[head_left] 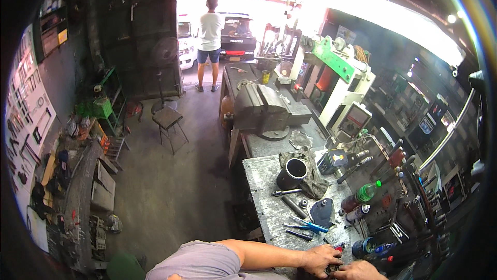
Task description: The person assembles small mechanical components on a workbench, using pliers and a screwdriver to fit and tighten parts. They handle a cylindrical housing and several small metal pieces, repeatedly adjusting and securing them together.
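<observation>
Both hands meet low at the right, over the metal-topped workbench (pixel 259 181). My left hand (pixel 319 259) reaches in from the left with its fingers curled down on a small dark part (pixel 332 268). Closed against the same spot, my right hand (pixel 360 270) is partly cut off by the lower edge. Between them the part is mostly hidden, so its kind does not show. A small red piece (pixel 339 247) lies just beyond the left fingers. Nearby on the bench are blue-handled pliers (pixel 313 225), a short black tool (pixel 299 235) and a dark cloth (pixel 322 211).
Farther up the bench stand a black cylinder (pixel 292 173) and a large bench vise (pixel 261 106). A green-capped bottle (pixel 366 192), a spray can (pixel 358 212) and an open tin (pixel 364 247) line the right. A stool (pixel 167 118) stands on the floor; a person (pixel 209 31) stands at the doorway.
</observation>
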Available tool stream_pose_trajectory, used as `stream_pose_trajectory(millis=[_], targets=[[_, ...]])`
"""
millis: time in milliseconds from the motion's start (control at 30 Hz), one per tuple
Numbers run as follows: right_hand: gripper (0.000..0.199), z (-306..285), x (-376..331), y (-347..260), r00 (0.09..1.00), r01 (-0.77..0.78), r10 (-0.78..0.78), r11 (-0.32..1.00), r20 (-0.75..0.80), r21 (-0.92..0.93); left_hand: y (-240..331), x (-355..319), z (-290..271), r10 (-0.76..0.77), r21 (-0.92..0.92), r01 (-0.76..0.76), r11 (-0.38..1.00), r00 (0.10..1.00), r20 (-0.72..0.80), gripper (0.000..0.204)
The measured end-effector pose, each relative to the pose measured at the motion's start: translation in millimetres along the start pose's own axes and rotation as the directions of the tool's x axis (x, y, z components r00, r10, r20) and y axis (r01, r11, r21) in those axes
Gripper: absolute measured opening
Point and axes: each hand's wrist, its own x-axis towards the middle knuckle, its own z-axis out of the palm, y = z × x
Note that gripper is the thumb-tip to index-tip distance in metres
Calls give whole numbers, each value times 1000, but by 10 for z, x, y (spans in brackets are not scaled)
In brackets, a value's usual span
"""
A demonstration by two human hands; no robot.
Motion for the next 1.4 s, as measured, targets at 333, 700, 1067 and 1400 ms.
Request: stream_pose_trajectory(millis=[333, 700, 1067, 1400], targets=[[21, 431, -163, -70, 930, 23, 181, 840, -320, 542, 84, -294, -6, 134, -285, -115, 952, 990, 48, 25], [26, 435, -25, -223, 896, -292, 410, 832, -170, 472, 69, -232, -31, 88, -333, -74, 940, 996, 27, 33], [26, 223, -231, -253, 974, -88, 80, 996, -214, -29, 71, -238, -45, 109, -336, -99, 937, 994, 8, 31], [23, 422, -14, -272, 799, -161, 557, -165, 226, 973, 60, -229, -59, 145, -311, -135, 941, 989, 10, 33]])
